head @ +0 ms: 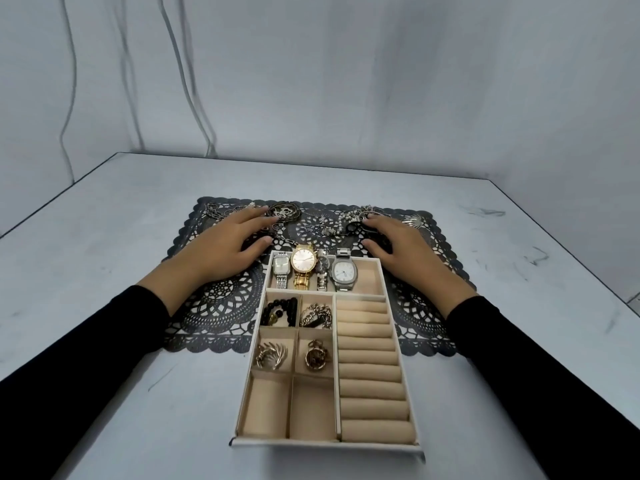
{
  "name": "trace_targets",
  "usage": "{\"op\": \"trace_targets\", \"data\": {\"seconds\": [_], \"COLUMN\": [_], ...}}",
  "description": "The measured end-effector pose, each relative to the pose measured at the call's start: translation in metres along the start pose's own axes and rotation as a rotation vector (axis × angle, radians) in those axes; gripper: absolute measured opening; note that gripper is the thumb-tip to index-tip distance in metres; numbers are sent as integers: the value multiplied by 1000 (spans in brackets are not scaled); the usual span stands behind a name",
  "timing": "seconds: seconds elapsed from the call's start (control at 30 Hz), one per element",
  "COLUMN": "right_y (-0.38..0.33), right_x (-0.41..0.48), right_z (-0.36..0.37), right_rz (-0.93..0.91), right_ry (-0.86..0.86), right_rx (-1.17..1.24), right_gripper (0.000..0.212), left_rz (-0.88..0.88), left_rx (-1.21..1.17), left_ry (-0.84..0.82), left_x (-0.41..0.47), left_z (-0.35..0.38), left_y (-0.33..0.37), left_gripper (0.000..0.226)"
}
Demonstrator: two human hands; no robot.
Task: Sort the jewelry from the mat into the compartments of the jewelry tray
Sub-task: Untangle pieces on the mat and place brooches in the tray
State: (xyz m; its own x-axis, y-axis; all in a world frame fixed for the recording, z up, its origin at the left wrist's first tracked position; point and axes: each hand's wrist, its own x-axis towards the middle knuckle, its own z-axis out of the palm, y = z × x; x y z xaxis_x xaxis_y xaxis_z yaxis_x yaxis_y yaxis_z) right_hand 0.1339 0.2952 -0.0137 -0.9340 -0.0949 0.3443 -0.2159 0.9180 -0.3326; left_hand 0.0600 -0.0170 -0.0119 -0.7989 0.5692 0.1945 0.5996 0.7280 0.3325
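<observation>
A beige jewelry tray (pixel 398 344) stands on a black lace mat (pixel 221 306). Its far compartment holds several watches (pixel 304 263). Small compartments on the left hold a black bead bracelet (pixel 280 311), a silver chain bracelet (pixel 316 316), a gold brooch (pixel 272 355) and a gold ring piece (pixel 316 355). The ring rolls (pixel 370 368) on the right hold nothing. My left hand (pixel 228 244) rests flat on the mat, fingertips near a round dark pendant (pixel 284 211). My right hand (pixel 401 245) lies by a pile of silver jewelry (pixel 353 220), its fingers curled over a dark piece I cannot make out.
More silver pieces lie at the mat's far left corner (pixel 216 211), and a fan-shaped silver brooch (pixel 414 220) at its far right. The mat sits on a pale grey table (pixel 104 237) with a wall behind. Two near tray compartments (pixel 291 407) hold nothing.
</observation>
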Motion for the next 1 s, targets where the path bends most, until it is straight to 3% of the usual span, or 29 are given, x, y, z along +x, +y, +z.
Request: {"op": "trace_targets", "data": {"seconds": [0.47, 1.0], "right_y": [4, -11], "right_x": [49, 83], "right_z": [17, 30], "right_rz": [-73, -175], "right_ry": [-22, -99], "right_rx": [64, 204], "right_gripper": [36, 27], "left_rz": [63, 118], "left_rx": [-10, -148], "left_ry": [-52, 102], "left_x": [35, 54], "left_z": [1, -1], "left_y": [-11, -26], "left_gripper": [46, 28]}}
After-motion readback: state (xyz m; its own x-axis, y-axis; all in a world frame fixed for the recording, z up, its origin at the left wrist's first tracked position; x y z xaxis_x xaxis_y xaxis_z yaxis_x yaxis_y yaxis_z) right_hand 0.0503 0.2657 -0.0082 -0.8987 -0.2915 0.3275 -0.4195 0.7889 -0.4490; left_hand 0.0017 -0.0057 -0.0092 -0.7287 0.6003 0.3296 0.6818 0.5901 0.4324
